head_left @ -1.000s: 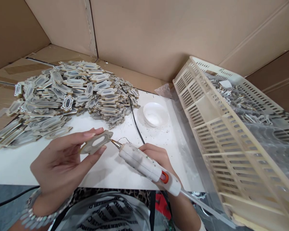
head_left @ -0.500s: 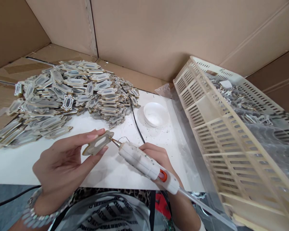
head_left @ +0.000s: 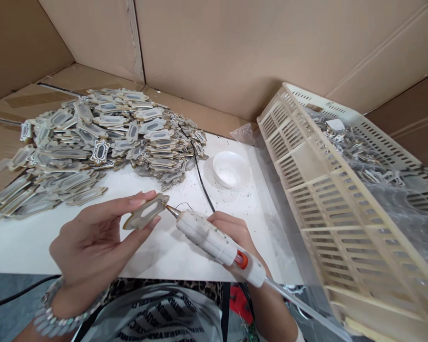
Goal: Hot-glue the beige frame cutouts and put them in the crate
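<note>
Your left hand (head_left: pixel 89 242) is pinching the gray frame (head_left: pixel 134 219) above the white desk (head_left: pixel 21 244), while your right hand (head_left: pixel 236 230) is clasping the glue gun (head_left: pixel 207 237), its metal tip pointing at the frame's right end (whether they are touching is unclear).

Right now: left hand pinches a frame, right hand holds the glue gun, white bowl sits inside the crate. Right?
Not the bowl: the head view shows the white bowl on the white tabletop, outside the crate. The rest stands: left hand pinches a frame, right hand holds the glue gun.
</note>
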Tool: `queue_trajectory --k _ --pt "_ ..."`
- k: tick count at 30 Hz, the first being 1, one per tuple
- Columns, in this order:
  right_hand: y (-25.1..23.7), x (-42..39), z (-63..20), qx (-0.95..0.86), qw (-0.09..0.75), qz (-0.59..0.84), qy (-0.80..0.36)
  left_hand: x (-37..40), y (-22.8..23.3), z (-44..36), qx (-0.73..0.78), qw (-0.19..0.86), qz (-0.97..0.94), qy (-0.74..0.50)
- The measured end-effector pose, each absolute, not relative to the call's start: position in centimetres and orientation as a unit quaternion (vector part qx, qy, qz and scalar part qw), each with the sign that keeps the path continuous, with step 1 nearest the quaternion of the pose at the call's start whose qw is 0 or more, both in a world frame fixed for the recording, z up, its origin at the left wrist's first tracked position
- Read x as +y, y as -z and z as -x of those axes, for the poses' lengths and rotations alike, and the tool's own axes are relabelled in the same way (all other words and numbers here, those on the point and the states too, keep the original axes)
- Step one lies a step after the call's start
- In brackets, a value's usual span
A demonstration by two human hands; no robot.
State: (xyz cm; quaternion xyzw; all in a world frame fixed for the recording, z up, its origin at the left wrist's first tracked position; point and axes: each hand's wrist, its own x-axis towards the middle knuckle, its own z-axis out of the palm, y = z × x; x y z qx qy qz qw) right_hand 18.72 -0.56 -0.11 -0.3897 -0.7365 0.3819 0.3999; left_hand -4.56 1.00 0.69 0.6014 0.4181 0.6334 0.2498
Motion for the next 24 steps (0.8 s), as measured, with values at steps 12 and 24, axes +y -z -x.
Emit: queue_trajectory --k 12,24 --pt "0.2 -0.6 -18.5 -0.718 0.421 0.414 -0.368 1.3 -0.8 5.1 0.417 0.274 -0.56 -0.662" --pt "-0.4 -0.4 -18.4 -0.683 0.441 0.494 -0.308 2.9 -0.4 8.8 0.53 0.257 -0.55 -0.592"
